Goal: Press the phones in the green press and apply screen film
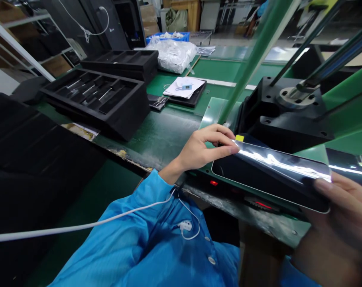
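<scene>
The left grip (205,148) pinches the phone (270,179) by its near corner; the right grip (339,215) closes around its far end, above the counter (163,139).

Black phone (270,177), yellow tag (239,138), blue smock (145,243), green bench (166,139)

Before me on the workbench (166,139), foam trays (91,103) lay left of the press (288,107), with a plastic bag (172,56) behind them.
</scene>
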{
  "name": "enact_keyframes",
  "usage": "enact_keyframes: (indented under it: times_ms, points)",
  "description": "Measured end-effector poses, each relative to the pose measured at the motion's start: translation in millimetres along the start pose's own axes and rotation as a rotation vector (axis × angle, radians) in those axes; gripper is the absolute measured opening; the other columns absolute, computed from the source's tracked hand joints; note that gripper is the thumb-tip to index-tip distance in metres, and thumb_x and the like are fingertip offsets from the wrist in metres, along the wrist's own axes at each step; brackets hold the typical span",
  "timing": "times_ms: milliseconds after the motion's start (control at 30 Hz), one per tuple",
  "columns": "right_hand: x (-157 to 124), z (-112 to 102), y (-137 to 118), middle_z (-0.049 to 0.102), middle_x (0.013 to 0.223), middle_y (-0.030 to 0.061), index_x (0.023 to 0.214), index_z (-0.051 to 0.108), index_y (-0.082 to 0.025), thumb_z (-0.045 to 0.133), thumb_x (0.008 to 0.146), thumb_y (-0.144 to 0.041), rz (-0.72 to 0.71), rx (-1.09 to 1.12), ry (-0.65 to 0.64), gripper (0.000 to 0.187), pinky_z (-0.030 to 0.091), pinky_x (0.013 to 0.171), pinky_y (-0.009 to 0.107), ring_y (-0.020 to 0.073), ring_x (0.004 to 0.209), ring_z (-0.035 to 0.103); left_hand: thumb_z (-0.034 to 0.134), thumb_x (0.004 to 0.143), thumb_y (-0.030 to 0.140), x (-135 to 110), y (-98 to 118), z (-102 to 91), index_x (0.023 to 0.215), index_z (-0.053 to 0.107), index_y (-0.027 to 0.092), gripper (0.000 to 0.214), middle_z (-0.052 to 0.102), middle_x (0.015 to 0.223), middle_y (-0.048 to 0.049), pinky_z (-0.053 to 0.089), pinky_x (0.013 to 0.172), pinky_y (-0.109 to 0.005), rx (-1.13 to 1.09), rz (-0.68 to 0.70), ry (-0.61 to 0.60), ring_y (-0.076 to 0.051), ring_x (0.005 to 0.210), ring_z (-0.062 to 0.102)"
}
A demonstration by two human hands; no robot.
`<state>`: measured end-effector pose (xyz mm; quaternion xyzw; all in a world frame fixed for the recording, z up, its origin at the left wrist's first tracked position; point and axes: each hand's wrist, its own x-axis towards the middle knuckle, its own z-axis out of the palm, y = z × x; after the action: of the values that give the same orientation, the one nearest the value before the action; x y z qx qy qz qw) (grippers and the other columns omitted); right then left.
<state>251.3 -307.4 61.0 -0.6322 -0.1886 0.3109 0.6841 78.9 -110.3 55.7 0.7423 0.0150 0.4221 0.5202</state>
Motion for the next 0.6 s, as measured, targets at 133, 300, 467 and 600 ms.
enact_keyframes:
  times_ms: [133, 300, 467, 600]
  points:
    - [0.5, 3.1, 0.4, 0.069, 0.068, 0.0053, 0.075, 0.075, -0.022, 0.081, 0.056, -0.028, -0.034, 0.029, 0.072, 0.020, 0.055, 0.042, 0.031, 0.0210, 0.052, 0.062, 0.076, 0.084, 0.027, 0.0, -3.7, -1.7, 0.078, 0.075, 0.020, 0.009, 0.067, 0.094, -0.0021, 0.050, 0.082, -0.031, -0.058, -0.023, -0.010, -0.014, 0.088, 0.064]
    - [5.4, 0.1, 0.4, 0.065, 0.064, 0.0034, 0.069, 0.074, -0.021, 0.087, 0.050, -0.032, -0.012, 0.068, 0.048, 0.026, 0.052, 0.040, 0.027, 0.0148, 0.047, 0.056, 0.075, 0.084, 0.026, 0.2, -2.8, -1.8, 0.078, 0.076, 0.021, 0.008, 0.068, 0.094, -0.0021, 0.051, 0.083, -0.031, -0.062, -0.048, -0.010, -0.014, 0.088, 0.065]
    - [7.4, -4.7, 1.9, 0.068, 0.067, -0.0004, 0.074, 0.076, -0.031, 0.088, 0.061, -0.034, -0.020, 0.147, -0.089, 0.018, 0.054, 0.047, 0.028, 0.0159, 0.050, 0.060, 0.075, 0.083, 0.022, 1.7, 1.1, -1.5, 0.078, 0.077, 0.021, 0.006, 0.070, 0.092, -0.0019, 0.052, 0.083, -0.030, -0.027, -0.062, -0.003, -0.014, 0.089, 0.066]
    - [8.6, -2.1, 0.9, 0.070, 0.069, 0.0047, 0.081, 0.078, -0.023, 0.088, 0.060, -0.043, -0.049, 0.134, -0.169, 0.030, 0.059, 0.058, 0.037, 0.0229, 0.055, 0.066, 0.076, 0.082, 0.024, 2.9, 1.1, -1.6, 0.078, 0.078, 0.022, 0.005, 0.071, 0.092, -0.0022, 0.052, 0.074, -0.027, 0.007, -0.113, 0.012, -0.014, 0.086, 0.066]
